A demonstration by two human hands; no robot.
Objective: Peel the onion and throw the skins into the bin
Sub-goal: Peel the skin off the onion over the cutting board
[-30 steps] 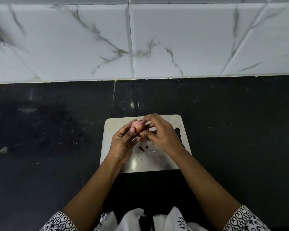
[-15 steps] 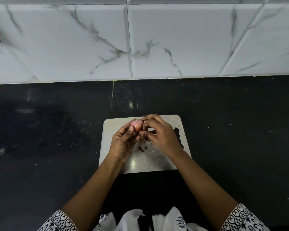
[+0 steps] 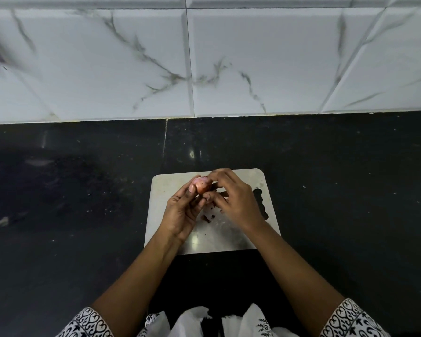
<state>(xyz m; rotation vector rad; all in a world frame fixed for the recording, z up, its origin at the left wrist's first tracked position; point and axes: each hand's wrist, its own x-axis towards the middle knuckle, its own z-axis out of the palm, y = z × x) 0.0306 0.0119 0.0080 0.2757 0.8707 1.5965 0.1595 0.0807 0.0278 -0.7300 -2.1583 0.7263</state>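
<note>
Above the pale board (image 3: 165,190) on the black counter (image 3: 83,190), your left hand (image 3: 182,210) cupped the onion (image 3: 203,186) in curled fingers while your right hand (image 3: 236,203) pinched its skin (image 3: 210,188) (no bin in sight), so loose flakes could scatter.

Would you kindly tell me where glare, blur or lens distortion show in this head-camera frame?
Head view: a small glare spot on the black counter behind the cutting board, whose near edge also shines; the tiled wall smears at far upper left, and its grout lines splay from the wide lens; the left hand, right hand and onion look fairly sharp.
</note>
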